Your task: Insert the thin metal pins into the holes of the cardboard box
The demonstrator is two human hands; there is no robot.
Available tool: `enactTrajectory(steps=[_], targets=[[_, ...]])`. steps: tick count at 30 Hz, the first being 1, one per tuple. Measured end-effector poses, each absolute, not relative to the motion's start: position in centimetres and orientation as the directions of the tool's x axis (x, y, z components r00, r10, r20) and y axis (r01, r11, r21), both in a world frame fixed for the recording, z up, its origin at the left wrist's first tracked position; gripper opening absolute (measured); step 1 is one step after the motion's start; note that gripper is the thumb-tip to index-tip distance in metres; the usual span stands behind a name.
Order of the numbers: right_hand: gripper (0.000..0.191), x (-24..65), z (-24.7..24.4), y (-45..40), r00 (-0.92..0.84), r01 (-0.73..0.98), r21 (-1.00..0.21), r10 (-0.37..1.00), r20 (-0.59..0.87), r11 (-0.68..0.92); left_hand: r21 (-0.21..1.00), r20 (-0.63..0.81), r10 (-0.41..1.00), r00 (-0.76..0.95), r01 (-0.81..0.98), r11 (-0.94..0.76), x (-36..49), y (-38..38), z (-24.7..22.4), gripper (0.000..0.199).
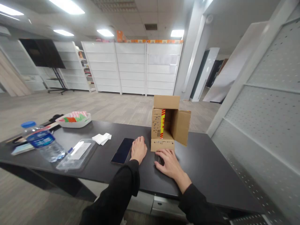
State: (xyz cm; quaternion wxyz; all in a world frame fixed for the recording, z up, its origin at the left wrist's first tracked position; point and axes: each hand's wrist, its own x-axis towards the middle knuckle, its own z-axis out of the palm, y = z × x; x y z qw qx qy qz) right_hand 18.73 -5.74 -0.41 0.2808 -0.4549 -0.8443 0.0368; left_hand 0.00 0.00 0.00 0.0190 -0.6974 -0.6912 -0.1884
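Head view: we have both hands palm-down on the dark table (211,175), near the middle of its length. Our left hand (138,149) rests just beside the right edge of the phone (123,150), fingers close together and loosely bent; whether it touches the phone, or has anything beneath it, we cannot tell. Our right hand (169,162) is half open, the thumb set apart from the fingers, over a small dark object (159,159) with pale lines. It covers much of that object, and we cannot tell whether it grips it or only lies on it. Just beyond those fingers stands the cardboard box (170,125), near the table's far edge and right of its middle, its opening towards us and its flaps spread out. Yellow and red tape (162,125) runs down its left part. Towards the table's left end we see a crumpled white tissue (101,138), a clear plastic case (78,154) near the front edge, a tilted water bottle (44,142) and, by the far edge, a white basket (81,124) holding coloured cloth.
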Motion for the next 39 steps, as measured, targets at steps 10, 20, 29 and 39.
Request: enactTrajectory(steps=[10,20,29,39], targets=[[0.031,18.72,-0.63,-5.71,-0.439,0.748,-0.318,0.793,0.422,0.583,0.255,0.248,0.967,0.056,0.959,-0.12,0.07,0.14,0.29,0.025],[0.028,18.48,-0.8,-5.83,-0.431,0.739,-0.333,0.791,0.434,0.585,0.24,0.257,0.965,0.059,0.963,-0.123,-0.11,0.51,0.18,0.023],[0.025,18.49,-0.74,-5.74,-0.434,0.741,-0.32,0.785,0.443,0.59,0.226,0.249,0.967,0.056,0.967,-0.114,-0.09,0.55,0.17,0.023],[0.025,18.5,-0.54,-5.68,-0.448,0.74,-0.338,0.8,0.398,0.582,0.216,0.271,0.961,0.052,0.97,-0.114,-0.11,0.89,-0.34,0.021]])
